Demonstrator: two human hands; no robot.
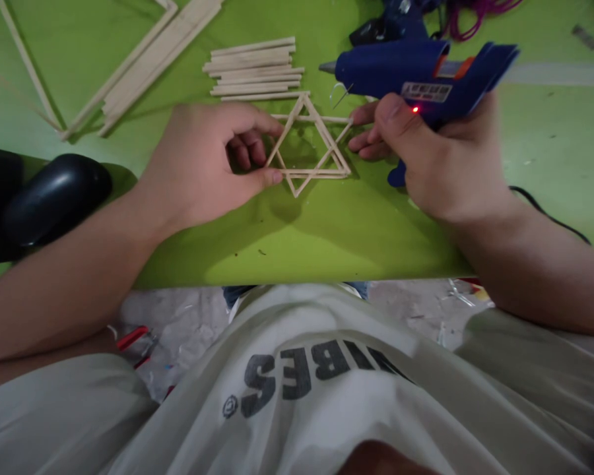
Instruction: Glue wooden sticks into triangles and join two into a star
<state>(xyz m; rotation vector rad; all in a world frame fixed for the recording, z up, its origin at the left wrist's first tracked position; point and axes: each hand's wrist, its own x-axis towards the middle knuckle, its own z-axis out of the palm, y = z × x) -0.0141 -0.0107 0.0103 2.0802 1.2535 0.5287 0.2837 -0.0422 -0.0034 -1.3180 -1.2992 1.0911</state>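
Note:
A six-pointed star frame of thin wooden sticks point(321, 174) is at the middle of the table near its front edge. My left hand point(212, 155) pinches its left corner between thumb and fingers. In my right hand point(438, 148) is a blue hot glue gun point(391, 66), its grey nozzle pointing left above the star and a small red light glowing on its side. The fingertips of that hand reach to the star's upper right corner; whether they press on it I cannot tell. A thin strand hangs below the nozzle.
Behind the star lies a row of loose wooden sticks point(255, 68). Longer flat sticks point(163, 66) and a stick frame are at the upper left. A black computer mouse point(58, 200) sits at left. Purple wire point(468, 20) and a dark blue tool point(400, 23) lie at the back.

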